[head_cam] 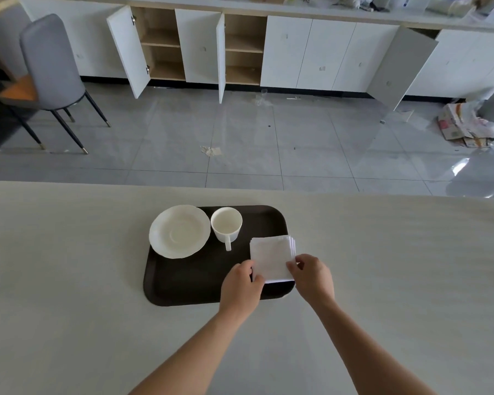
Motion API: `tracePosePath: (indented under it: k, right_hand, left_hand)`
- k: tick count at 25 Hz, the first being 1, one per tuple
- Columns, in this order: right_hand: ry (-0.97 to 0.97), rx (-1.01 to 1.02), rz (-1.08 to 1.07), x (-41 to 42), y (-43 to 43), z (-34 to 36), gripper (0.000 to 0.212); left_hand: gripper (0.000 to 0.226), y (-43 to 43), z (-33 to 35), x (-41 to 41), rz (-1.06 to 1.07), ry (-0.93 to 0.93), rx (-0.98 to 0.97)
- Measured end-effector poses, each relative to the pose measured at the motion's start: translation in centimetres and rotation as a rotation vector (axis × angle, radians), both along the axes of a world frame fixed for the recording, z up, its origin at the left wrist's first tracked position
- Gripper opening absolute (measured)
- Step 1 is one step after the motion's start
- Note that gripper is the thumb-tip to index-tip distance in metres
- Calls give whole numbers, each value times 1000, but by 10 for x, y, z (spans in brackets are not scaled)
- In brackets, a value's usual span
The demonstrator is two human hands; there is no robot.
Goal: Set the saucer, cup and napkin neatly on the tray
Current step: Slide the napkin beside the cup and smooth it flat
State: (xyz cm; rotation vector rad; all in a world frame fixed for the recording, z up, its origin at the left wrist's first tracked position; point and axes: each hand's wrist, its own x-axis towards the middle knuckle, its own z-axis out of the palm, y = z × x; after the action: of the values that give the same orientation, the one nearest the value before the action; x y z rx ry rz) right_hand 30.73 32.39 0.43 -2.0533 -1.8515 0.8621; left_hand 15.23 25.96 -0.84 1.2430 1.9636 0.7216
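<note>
The left hand [241,283] is curled over the near left corner of the napkin [272,258], thumb and fingers pinching its edge. The right hand [311,276] pinches the near right corner the same way, fingertips on top of the paper. Both forearms reach in from the near edge of the counter [69,266].

The napkin is a white folded square, several layers thick along its right side, lying on the right half of the tray [188,283]. Its right edge runs just past the tray's raised right rim, and its near edge stops short of the tray's near rim.

The tray is dark brown, smooth, rectangular with rounded corners. Its near left half is bare. The cup [226,225] stands upright in the far middle of the tray, white and glossy, its handle pointing toward the person. Just left of it, nearly touching, lies the saucer [179,231], white with a wavy rim and a shallow round well; its left edge overhangs the tray's far left corner.

The counter is pale, matte and faintly grained, with wide open surface on both sides of the tray and between the tray and the person. Its far edge lies just beyond the tray, with grey tiled floor [240,138] past it.
</note>
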Motion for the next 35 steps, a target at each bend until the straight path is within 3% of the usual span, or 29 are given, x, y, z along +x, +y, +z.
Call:
tracePosePath:
  k: [6, 10, 13, 18, 22, 35]
  right_hand:
    - [8, 18, 132, -22, 6, -4, 35]
    - [-24, 54, 153, -16, 9, -3, 25]
    - [-49, 140, 193, -8, 9, 0, 18]
    - [-120, 81, 373, -1, 8, -3, 41]
    - [-151, 105, 458, 0, 4, -9, 41]
    - [-228, 237, 562, -2, 9, -15, 11]
  left_hand:
    - [29, -12, -6, -18, -23, 91, 59]
    - [40, -14, -10, -20, -185, 310, 117]
    - [35, -12, -11, -20, -273, 474, 121]
    - [20, -11, -7, -20, -336, 571, 181]
    - [23, -9, -10, -23, -389, 650, 230]
    - [37, 5, -1, -20, -574, 847, 225]
